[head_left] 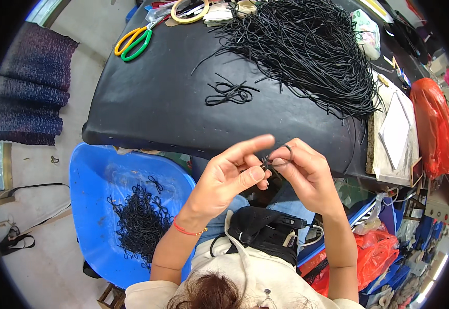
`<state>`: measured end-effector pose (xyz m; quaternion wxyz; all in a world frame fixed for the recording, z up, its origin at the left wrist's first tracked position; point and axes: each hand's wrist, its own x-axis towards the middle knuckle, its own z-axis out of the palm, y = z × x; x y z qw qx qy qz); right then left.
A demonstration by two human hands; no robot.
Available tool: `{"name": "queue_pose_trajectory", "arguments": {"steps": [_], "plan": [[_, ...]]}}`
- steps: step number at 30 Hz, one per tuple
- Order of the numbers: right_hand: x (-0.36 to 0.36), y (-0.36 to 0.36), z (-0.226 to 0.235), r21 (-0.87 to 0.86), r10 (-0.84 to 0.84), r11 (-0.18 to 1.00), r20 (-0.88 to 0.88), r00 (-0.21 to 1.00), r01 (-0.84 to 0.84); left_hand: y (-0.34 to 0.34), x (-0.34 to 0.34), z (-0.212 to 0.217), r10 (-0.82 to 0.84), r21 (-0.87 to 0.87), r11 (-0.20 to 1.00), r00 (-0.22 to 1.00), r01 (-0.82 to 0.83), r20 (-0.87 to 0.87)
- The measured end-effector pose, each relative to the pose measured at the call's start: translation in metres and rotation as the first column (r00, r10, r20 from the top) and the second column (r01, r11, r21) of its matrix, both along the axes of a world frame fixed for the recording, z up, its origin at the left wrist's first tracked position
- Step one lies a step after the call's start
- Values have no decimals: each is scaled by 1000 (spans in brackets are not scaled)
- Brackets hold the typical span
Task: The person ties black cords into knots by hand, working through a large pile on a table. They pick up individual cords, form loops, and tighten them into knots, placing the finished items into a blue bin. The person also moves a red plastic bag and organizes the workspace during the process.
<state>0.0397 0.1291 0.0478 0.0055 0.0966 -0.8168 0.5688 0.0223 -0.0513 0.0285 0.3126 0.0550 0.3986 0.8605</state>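
Both hands are raised in front of me, just off the near edge of the black-covered table (147,110). A thin black cord (289,149) is bent into a small loop between them. My right hand (307,177) pinches it between thumb and fingertips. With its index finger stretched out, my left hand (227,177) has its thumb and curled fingers closed at the cord's other part; the exact grip is partly hidden. Beyond my hands, a few looped black cords (230,93) lie apart on the table. Farther back spreads a big heap of long, loose black cords (307,51).
A blue plastic tub (88,206) at my left contains a pile of knotted black cords (139,221). Scissors (137,44) with yellow and green handles and a tape roll (189,19) lie at the back left. Rightward are a pale board (397,154) and red plastic bags (433,129).
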Motion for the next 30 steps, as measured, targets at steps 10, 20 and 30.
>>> {"name": "queue_pose_trajectory", "arguments": {"steps": [10, 20, 30], "plan": [[23, -21, 0, -110, -50, 992, 58, 997, 56, 10, 4, -14, 218, -274, 918, 942, -287, -255], [20, -27, -13, -244, -259, 923, 177, 949, 297, 13, 8, -9, 287, -223, 923, 948, -312, -139], [13, -34, 0, -332, -308, 848, 326, 894, 413, 17, 13, -11, 352, -245, 875, 896, -418, -270]]}}
